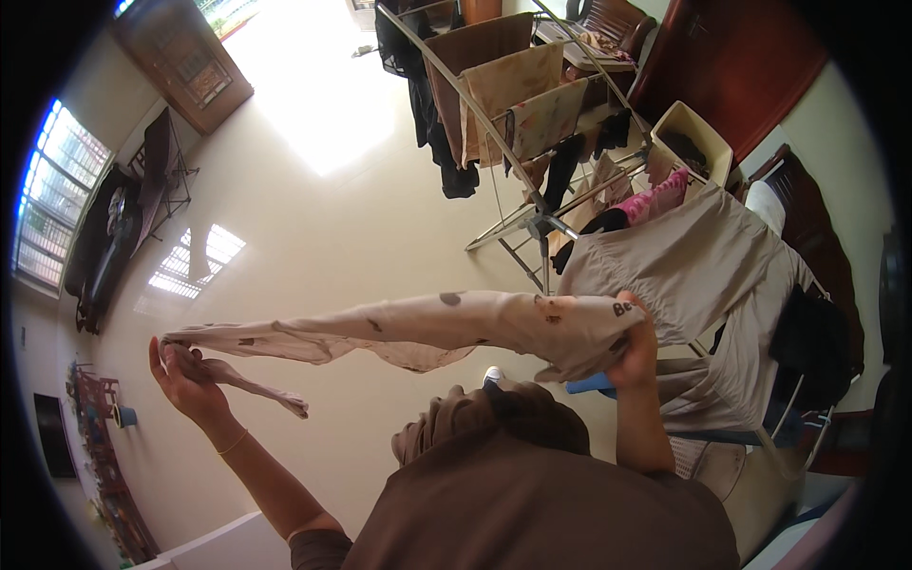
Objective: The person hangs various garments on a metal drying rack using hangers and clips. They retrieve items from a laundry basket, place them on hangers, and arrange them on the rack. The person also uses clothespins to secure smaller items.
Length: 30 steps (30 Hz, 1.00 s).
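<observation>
A pale garment point(456, 324) with dark printed shapes is stretched sideways between my two hands, above the floor in front of my body. My left hand point(187, 376) holds its bunched, narrow end at the left, and a thin twisted part hangs down beside that hand. At the wider right end, my right hand point(634, 349) grips the cloth near some printed letters. Just beyond my right hand, a beige garment point(684, 249) hangs over a metal drying rack point(545, 224).
Brown and cream towels point(513, 82), socks and dark clothes hang on the rack's far part. Behind it are a cream plastic bin point(719, 153) and a wooden chair point(620, 28). Folded dark furniture point(114, 242) stands by the left window, and a wooden door point(185, 64) at the upper left.
</observation>
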Tool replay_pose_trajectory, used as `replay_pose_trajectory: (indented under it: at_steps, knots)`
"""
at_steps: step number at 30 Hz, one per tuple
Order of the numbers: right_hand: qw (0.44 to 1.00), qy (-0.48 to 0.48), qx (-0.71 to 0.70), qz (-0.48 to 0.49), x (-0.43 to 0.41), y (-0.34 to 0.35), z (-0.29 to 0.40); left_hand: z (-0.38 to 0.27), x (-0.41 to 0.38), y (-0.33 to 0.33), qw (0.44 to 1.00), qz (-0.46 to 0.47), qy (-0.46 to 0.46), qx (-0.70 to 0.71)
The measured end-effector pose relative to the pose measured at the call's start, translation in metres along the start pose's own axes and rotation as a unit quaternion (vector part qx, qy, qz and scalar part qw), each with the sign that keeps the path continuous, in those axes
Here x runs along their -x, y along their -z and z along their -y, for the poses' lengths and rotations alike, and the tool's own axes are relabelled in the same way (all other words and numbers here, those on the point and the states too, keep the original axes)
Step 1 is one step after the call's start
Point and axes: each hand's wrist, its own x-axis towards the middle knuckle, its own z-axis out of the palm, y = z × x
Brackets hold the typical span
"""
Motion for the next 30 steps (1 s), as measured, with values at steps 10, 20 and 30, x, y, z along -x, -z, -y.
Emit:
replay_pose_trajectory:
  at_steps: [10,20,30]
  knots:
    - [0.98,0.0,0.089,0.178,-0.032,-0.092,-0.031,0.23,0.017,-0.017,0.947,0.037,0.147,-0.283]
    - [0.916,0.083,0.102,0.38,-0.06,-0.155,-0.061,0.306,0.003,-0.023,0.984,0.073,0.16,0.007]
    - [0.893,0.155,0.373,0.196,-0.008,-0.253,-0.116,0.315,0.066,-0.136,0.482,0.522,0.631,0.311]
